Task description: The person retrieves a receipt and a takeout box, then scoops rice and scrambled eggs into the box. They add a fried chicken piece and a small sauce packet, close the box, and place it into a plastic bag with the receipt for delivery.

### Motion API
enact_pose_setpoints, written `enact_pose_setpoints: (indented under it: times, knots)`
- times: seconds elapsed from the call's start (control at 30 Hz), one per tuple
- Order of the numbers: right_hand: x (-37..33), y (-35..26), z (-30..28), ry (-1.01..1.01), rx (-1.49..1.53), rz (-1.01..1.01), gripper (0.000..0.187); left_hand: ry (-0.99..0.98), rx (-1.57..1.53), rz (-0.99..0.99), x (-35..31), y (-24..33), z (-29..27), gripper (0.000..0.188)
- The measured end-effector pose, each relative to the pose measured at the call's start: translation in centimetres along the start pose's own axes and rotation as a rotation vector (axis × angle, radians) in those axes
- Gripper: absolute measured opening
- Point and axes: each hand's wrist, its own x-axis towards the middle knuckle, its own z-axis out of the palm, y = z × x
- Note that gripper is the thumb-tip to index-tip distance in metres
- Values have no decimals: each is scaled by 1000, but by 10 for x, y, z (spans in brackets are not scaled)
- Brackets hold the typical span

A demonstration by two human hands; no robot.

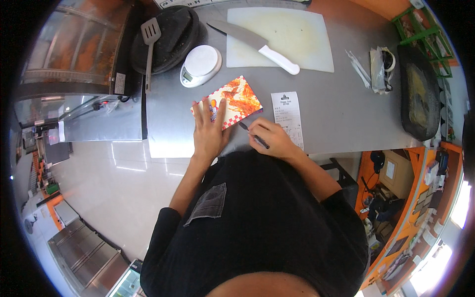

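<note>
Printed red, orange and cream cardboard rectangle [242,101]: it lies slantwise on the grey metal worktop [336,114], left of centre, near the edge closest to you
Your left hand [209,131]: palm down, partly open, fingers extended across the rectangle's left end
Your right hand [272,138]: curled closed around a slim black pen [261,142]; its tip points at the rectangle's near edge; contact cannot be told
Long white paper receipt [288,111]: right of the rectangle, running down beside your right wrist toward the near edge
Round-topped white scale [200,67]: just beyond the rectangle, toward the worktop's far left corner; black round pans [166,52] sit farther left, a grey slotted spatula [150,54] across them
White-handled knife [255,42]: lies across the white rectangular cutting board [302,34] by the far edge
Black oblong tray [418,94]: along the worktop's right edge
</note>
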Motion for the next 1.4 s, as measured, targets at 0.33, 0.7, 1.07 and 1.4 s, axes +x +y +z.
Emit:
enact_pose_setpoints:
  times: [0.33,0.7,1.07,1.4]
  knots:
    - [3,7,8,-62,-107,-56,15,14,5,8,-1,0,0,74]
    - [25,-5,8,-139,-119,50,16,10,8,11,0,0,-1,77]
    - [30,-9,2,-130,-87,63,16,-15,67,12,3,7,-5,70]
    - [27,-9,1,-155,-31,133,16,-43,196,23,1,5,4,70]
